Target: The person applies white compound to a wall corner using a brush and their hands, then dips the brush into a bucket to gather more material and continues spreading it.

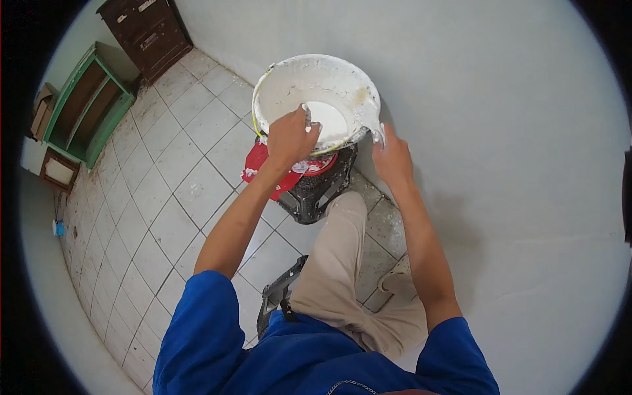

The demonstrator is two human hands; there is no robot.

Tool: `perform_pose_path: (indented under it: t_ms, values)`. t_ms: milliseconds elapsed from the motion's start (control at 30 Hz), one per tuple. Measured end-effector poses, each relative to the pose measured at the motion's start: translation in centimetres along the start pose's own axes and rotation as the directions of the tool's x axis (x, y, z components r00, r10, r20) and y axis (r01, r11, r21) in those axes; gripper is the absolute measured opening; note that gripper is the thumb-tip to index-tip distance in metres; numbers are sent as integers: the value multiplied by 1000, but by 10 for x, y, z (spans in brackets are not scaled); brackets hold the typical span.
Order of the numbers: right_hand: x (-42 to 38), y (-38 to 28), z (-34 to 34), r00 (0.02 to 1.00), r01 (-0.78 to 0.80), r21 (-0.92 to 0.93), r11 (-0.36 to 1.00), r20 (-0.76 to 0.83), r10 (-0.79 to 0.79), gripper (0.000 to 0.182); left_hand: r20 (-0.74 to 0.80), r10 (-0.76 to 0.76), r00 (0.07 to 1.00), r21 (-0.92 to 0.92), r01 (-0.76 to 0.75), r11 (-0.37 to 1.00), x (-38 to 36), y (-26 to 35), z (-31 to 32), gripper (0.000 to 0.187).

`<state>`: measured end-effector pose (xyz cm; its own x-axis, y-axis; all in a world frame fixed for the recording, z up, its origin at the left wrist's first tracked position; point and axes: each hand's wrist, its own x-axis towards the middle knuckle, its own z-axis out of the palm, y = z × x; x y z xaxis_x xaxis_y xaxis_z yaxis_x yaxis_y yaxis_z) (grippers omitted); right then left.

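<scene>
A pale grey plastered wall (513, 131) fills the right of the room, meeting a floor of off-white square tiles (164, 197) spattered with paint or plaster. Against the far wall stand a green-framed wooden shelf unit (89, 105) and a dark brown wooden cabinet (148, 29).

A person in a blue short-sleeved shirt and beige trousers, one knee raised, leans over a round white plastic bucket (316, 82), its wall crusted with dried white paste. The bucket sits on a black plastic stool (316, 191) close to the wall, with a red plastic lid (270, 174) wedged flat beneath it and jutting toward the person's left.

The left hand (289, 138) is closed over the near rim, fingers hooked inside just above the pool of white liquid (329, 118) in the bottom. The right hand (393, 157) lies against the outer wall on the opposite, wall-facing side, just below the rim; whether its fingers curl round anything or merely press flat cannot be told.

The bucket thus lies between the two hands, dead ahead of the person and beyond the raised knee, both arms reaching about equally far. Its open mouth tilts slightly toward the viewer.
</scene>
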<state>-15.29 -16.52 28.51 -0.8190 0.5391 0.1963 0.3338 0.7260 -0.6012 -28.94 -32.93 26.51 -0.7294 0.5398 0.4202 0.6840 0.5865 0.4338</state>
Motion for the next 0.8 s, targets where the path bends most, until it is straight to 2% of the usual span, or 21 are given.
perform_pose_path:
  t_ms: [133,233,333,433,533,733,800]
  values:
    - [2,2,2,1000,-6,-34,999,19,6,32,-7,7,1000,-2,-7,1000,0,0,-3,30]
    - [5,-4,-4,993,-66,-66,996,90,72,32,27,-5,1000,-12,5,1000,2,0,-3,29]
    - [11,-10,-14,996,-9,-14,1000,87,10,31,34,-13,999,-39,14,999,2,-1,0,28]
    - [17,-10,-15,999,-34,60,998,29,33,29,57,-27,998,-45,29,999,6,-2,-2,28]
    - [20,-3,-2,999,-5,-41,999,49,7,29,56,-35,998,-49,37,998,6,-3,0,28]
    - [16,11,6,998,59,33,998,-12,-58,32,95,-45,994,-35,49,998,7,-2,1,31]
    - [18,14,11,995,101,-29,994,-15,-102,27,75,-37,996,-38,40,999,6,0,2,30]
